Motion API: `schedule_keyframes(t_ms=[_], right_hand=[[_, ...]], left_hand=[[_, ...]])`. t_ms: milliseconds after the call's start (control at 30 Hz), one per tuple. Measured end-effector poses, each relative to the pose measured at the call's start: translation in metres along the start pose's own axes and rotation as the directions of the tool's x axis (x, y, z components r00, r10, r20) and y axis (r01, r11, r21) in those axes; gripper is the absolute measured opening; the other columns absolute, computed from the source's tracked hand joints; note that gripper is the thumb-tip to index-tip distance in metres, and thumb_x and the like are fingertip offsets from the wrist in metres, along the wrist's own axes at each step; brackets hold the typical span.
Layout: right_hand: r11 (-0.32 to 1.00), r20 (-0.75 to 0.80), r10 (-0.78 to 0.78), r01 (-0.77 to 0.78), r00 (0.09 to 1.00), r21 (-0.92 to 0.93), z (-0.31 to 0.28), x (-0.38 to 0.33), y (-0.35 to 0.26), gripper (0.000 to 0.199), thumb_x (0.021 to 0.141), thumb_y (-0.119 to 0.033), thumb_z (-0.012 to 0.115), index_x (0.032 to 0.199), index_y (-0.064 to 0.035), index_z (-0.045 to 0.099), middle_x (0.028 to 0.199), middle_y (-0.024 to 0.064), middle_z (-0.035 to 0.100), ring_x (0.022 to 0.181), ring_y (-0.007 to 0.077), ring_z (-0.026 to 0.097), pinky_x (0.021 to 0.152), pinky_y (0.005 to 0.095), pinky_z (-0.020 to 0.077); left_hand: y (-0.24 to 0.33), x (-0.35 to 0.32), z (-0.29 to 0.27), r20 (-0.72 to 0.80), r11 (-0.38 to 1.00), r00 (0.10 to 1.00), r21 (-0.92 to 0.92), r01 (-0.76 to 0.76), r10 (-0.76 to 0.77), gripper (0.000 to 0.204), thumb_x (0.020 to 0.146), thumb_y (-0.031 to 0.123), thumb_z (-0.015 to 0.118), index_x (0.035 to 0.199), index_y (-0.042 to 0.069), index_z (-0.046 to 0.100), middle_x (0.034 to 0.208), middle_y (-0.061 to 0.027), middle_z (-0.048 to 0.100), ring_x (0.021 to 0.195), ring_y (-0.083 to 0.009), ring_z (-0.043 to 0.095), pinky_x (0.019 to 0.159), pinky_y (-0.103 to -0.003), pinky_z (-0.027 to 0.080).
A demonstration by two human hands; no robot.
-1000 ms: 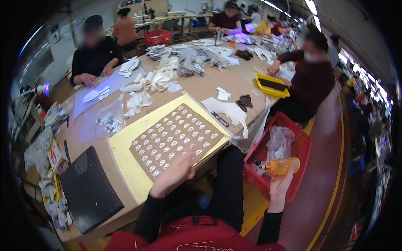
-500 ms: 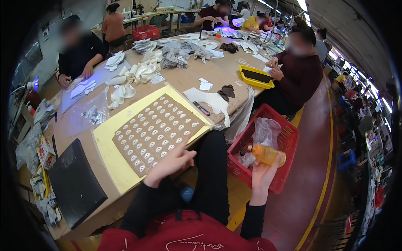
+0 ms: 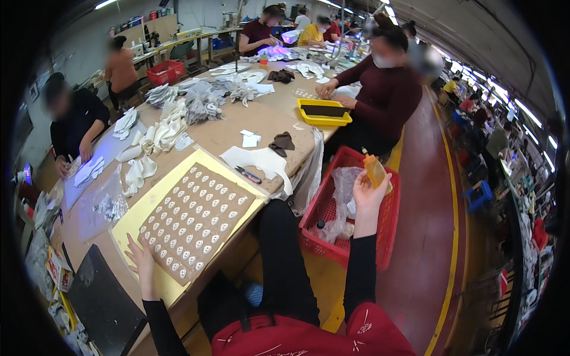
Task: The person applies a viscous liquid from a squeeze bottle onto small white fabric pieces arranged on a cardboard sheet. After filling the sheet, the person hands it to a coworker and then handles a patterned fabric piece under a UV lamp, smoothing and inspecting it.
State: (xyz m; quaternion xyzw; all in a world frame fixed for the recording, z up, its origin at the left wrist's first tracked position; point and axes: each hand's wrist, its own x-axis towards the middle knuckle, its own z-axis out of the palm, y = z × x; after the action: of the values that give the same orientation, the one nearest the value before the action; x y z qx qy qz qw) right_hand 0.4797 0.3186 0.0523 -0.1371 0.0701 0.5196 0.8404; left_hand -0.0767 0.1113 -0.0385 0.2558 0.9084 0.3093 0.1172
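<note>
My right hand (image 3: 369,193) is wrapped round a small squeeze bottle (image 3: 375,170) of amber liquid with an orange top, its narrow tip pointing up, above the red basket. At the near left corner of a brown board (image 3: 247,196), my left hand (image 3: 141,261) is open, fingers spread, with nothing in it; whether it touches the board or the sheet beneath, I cannot tell. Rows of small white oval pieces (image 3: 190,233) with dark marks cover the board. Under it lies a larger yellow sheet (image 3: 129,230) on the table.
A red basket (image 3: 389,228) holding clear plastic stands right of my legs. Right of the board lie a pen-like tool (image 3: 248,174) and white fabric (image 3: 261,159). A black slab (image 3: 101,296) rests at the near left. Co-workers sit around the table beside a yellow tray (image 3: 323,120).
My left hand has moved left from the board's near right side to its left corner, fingers spreading. The bottle has tipped from nearly level to upright in my right hand. The view has shifted right.
</note>
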Motion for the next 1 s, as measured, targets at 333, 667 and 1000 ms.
schedule_keyframes(t_ms=[333,667,1000], right_hand=[[0.778,0.611,-0.141,0.469,0.779,-0.418,0.016,-0.045,0.063,0.063,0.087,-0.038,0.069,0.136,-0.0096,0.041,0.12,0.013,0.056,0.106,0.0277,0.059,0.093,0.0386,0.0513],[0.391,0.508,0.391,0.361,0.768,-0.846,-0.002,-0.065,0.165,0.055,0.091,-0.043,0.061,0.122,0.0019,0.052,0.096,0.0096,0.061,0.074,0.0129,0.061,0.047,0.0203,0.0411],[0.211,0.347,0.499,0.277,0.794,-0.937,-0.003,-0.058,0.231,0.036,0.088,-0.026,0.067,0.109,0.002,0.059,0.091,0.0087,0.064,0.065,0.0085,0.058,0.043,0.0196,0.0359]], left_hand=[[0.031,0.018,0.001,0.049,0.817,0.987,-0.568,-0.098,0.152,0.065,0.101,0.044,0.038,0.152,0.01,0.016,0.153,-0.02,0.025,0.142,-0.0334,0.021,0.112,-0.048,0.011],[0.022,0.04,-0.013,0.342,0.178,0.939,-0.927,0.33,0.041,0.052,0.103,0.027,0.042,0.144,-0.003,0.032,0.142,-0.0167,0.043,0.13,-0.0216,0.044,0.108,-0.034,0.037],[0.029,0.033,-0.011,0.299,0.309,0.953,-0.903,0.3,-0.054,0.044,0.103,0.012,0.036,0.144,-0.004,0.033,0.142,-0.0134,0.045,0.129,-0.0164,0.045,0.108,-0.03,0.038]])
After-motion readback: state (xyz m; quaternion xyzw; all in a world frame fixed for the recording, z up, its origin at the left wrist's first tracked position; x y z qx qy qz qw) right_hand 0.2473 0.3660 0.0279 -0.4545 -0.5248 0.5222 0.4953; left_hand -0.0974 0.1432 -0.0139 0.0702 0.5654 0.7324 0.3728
